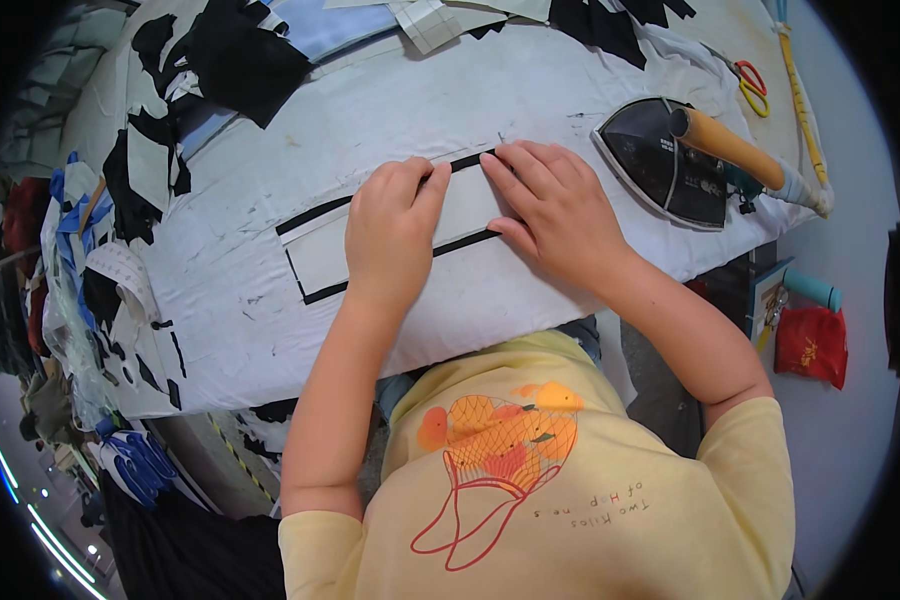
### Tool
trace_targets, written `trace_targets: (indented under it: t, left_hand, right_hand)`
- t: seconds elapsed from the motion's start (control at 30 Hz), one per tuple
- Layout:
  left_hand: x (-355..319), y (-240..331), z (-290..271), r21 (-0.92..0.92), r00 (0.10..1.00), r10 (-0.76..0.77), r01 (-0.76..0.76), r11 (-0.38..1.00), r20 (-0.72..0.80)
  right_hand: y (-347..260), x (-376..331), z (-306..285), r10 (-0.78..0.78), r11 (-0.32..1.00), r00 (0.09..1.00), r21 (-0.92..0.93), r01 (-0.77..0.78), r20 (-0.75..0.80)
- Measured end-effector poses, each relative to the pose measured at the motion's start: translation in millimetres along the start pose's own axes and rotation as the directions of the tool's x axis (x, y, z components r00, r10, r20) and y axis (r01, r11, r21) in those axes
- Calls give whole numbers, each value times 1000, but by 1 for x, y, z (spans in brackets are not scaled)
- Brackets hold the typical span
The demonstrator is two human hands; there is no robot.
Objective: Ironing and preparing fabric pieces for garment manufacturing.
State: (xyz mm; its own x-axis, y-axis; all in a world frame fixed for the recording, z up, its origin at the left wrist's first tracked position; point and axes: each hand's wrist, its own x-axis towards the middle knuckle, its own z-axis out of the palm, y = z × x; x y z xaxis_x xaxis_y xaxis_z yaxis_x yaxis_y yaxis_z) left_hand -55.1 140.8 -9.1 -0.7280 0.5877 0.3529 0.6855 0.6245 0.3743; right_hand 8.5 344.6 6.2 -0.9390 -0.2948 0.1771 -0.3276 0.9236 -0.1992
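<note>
A long white rectangular panel with black fabric edging (317,258) lies slantwise on the white cloth-covered table in front of me. My left hand (392,225) rests across its middle, fingers curled and thumb close to the forefinger at the far black edge, which it seems to pinch. My right hand (558,205) lies over the panel's right end. Its fingers are stretched out, the forefinger tip touches the far black edge and the thumb is apart near the close edge. Both hands hide parts of the panel, including its right end.
Right of my right hand sits an iron (660,165) with a wooden handle (730,148) and a yellow-wrapped cord. Scissors (753,90) lie beyond it. Black fabric scraps (240,60) and light pieces cover the far side and left. A red pouch (812,345) hangs at the right.
</note>
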Motion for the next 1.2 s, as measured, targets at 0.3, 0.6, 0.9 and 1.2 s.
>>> trace_targets:
  t: [0.3,0.6,0.9,1.2]
  left_hand:
    - [4,11,2,54,999,38,-40,998,37]
    - [-5,18,5,103,998,-18,12,995,60]
    - [-6,20,9,105,1000,-12,9,994,27]
    - [-7,22,5,102,999,-20,15,995,46]
  right_hand:
    - [6,-1,2,-38,999,999,-17,38,15]
    - [67,-6,-87,-21,991,973,-132,-9,-228]
    - [118,-11,-128,353,933,924,-131,-335,148]
    - [49,80,-92,93,994,976,-77,-79,199]
